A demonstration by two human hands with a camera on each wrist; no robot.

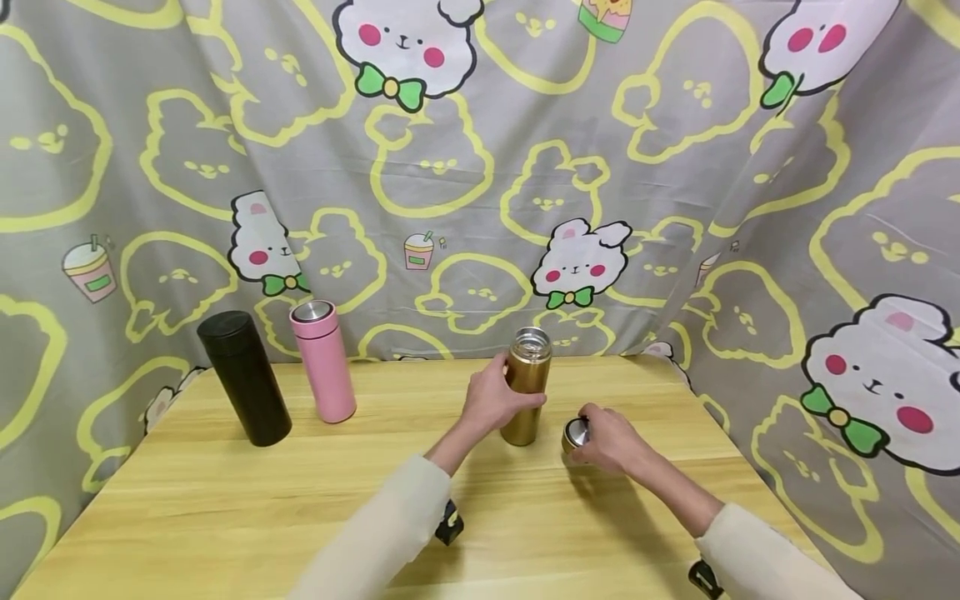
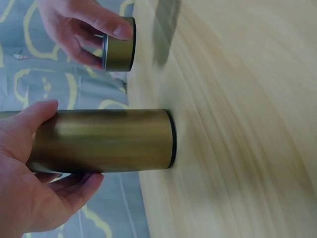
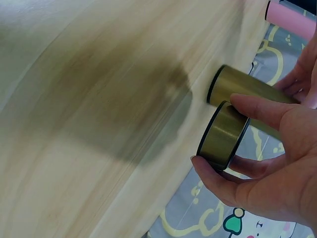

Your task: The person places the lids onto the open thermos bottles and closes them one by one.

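Note:
A gold thermos bottle [image 1: 525, 375] stands upright on the wooden table, its threaded steel mouth uncovered. My left hand [image 1: 497, 397] grips it around the upper body, thumb on one side and fingers on the other, as the left wrist view also shows. To the right of the bottle, my right hand [image 1: 611, 440] holds the gold thermos lid [image 3: 224, 136] by its side between thumb and fingers. The lid's silver top faces up in the head view, and its dark-rimmed lower edge is close over the table.
A black thermos [image 1: 246, 379] and a pink thermos [image 1: 324, 362] with a silver top stand at the left of the wooden table [image 1: 225, 517]. A patterned grey curtain [image 1: 465, 183] hangs behind the table and along its right side.

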